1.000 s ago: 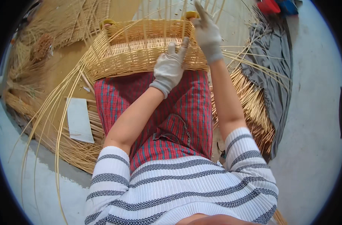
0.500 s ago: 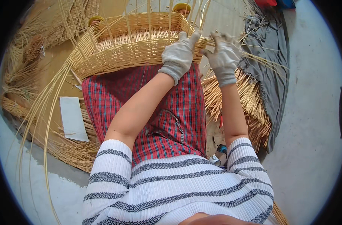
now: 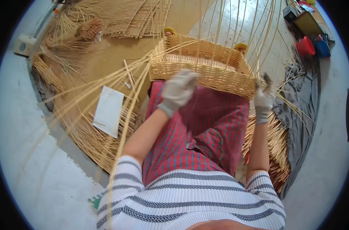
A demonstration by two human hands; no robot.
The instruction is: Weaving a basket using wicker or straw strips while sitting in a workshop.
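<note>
A rectangular wicker basket [image 3: 216, 79] of pale woven rods rests across my knees, with long upright stakes rising from its walls. My left hand [image 3: 179, 91], in a grey-white knitted glove, is over the near wall toward the left; motion smears its fingers. At the basket's right corner is my right hand [image 3: 264, 97], gloved the same way and touching or very close to the weave. Its thumb and a finger point up, apart from each other. Loose long rods [image 3: 138, 82] fan out from the left corner, and others [image 3: 293, 103] stick out beyond the right hand.
A red checked cloth [image 3: 220, 126] covers my lap. Bundles of cut rods [image 3: 272, 142] lie at right beside a dark grey cloth [image 3: 297, 92]. At left are a white sheet [image 3: 108, 111], straw-like bundles [image 3: 73, 46] and woven panels [image 3: 136, 17]. A red bucket [image 3: 305, 46] stands far right.
My view has shifted, so the basket and lap appear farther right. My hands have moved apart: the left lies over the near wall, while the right remains by the right corner.
</note>
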